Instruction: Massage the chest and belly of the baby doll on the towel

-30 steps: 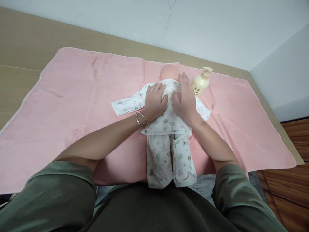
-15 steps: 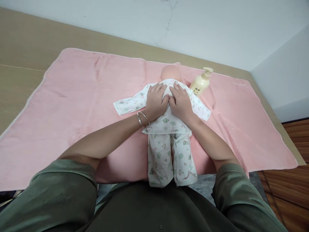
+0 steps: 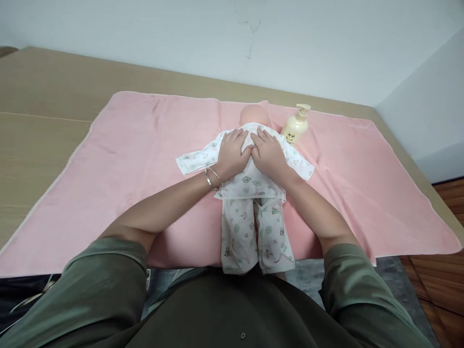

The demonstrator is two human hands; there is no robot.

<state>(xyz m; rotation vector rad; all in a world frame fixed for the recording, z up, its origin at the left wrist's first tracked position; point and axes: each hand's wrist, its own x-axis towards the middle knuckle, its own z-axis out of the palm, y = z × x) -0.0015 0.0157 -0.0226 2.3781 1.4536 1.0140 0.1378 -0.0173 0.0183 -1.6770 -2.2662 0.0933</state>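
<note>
A doll in a white printed top and trousers (image 3: 239,232) lies face down, the back of its head (image 3: 254,115) toward the wall. My left hand (image 3: 232,153) rests flat on the left side of its upper back, fingers pointing to the head, with bangles at the wrist. Beside it my right hand (image 3: 268,153) lies flat on the right side of the upper back. The two thumbs meet near the middle. Neither hand holds anything. The doll's sleeves spread out to both sides, and its trouser legs reach the near edge of the table.
A pink blanket (image 3: 145,145) lies under the doll on a wooden table (image 3: 47,96). A cream pump bottle (image 3: 296,125) stands on the blanket to the right of the doll's head. The white wall (image 3: 181,38) rises behind the table.
Both hands stay flat on the doll's back, with only a slight shift of the fingers. The camera view has shifted a little, showing more table at the left.
</note>
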